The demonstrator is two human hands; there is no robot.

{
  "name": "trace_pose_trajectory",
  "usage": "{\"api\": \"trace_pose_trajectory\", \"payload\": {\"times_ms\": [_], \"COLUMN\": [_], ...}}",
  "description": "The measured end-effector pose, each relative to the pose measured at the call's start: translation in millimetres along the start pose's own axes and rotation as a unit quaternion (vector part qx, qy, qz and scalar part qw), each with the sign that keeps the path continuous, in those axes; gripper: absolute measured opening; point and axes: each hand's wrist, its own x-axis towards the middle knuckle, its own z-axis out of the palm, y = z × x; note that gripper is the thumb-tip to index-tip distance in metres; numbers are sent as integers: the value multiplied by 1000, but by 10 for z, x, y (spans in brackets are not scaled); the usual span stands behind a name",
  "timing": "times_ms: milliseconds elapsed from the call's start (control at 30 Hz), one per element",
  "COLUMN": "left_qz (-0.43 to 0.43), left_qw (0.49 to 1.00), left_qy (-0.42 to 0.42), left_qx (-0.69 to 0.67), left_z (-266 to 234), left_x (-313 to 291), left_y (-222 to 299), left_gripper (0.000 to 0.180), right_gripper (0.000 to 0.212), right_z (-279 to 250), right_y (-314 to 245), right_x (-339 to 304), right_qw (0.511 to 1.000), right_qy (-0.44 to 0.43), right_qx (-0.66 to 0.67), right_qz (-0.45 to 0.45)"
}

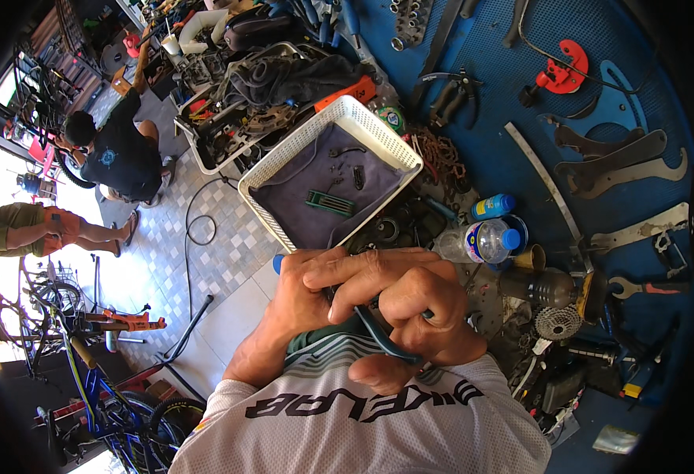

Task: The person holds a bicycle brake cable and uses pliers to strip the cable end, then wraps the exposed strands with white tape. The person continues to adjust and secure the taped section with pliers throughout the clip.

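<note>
In front of my chest, my right hand (426, 312) is wrapped round pliers (380, 335) with dark teal, curved handles. Their jaws are hidden behind my fingers. My left hand (307, 288) meets it from the left, fingers bent and pressed together near the jaws; what they pinch is covered. A small blue tip (277, 263) shows beside the left knuckles. Just beyond both hands stands a white plastic basket (280, 168) lined with a grey cloth (283, 199). On the cloth lie a green tool holder (329, 203), a short black part (358, 177) and a small metal lever (348, 150).
Right of the basket stand a clear bottle (477, 241) and a blue bottle (493, 207). A cassette (558, 322) lies among greasy parts. Tools hang on a blue board (513, 95). At left are a bicycle (94, 371), a crouching person (118, 150) and another person (39, 225).
</note>
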Motion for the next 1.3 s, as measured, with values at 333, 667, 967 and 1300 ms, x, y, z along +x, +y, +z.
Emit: {"api": "trace_pose_trajectory", "payload": {"times_ms": [333,667,967,1300], "left_qz": [-35,-162,-136,-111], "left_qw": [998,914,927,942], "left_qy": [-44,15,-7,-314], "left_qx": [41,-370,-351,29], "left_z": [83,89,227,1295], "left_x": [44,-17,60,-508], "left_y": [-192,-92,186,-680], "left_gripper": [27,31,21,51], "right_gripper": [60,57,53,64], "right_z": [-36,-538,-475,-663], "right_y": [-41,-12,9,-344], "right_x": [-49,-118,-206,-652], "right_qw": [966,892,893,954], "right_qy": [84,248,264,262], "right_qx": [220,379,364,146], "right_qz": [107,-2,14,17]}}
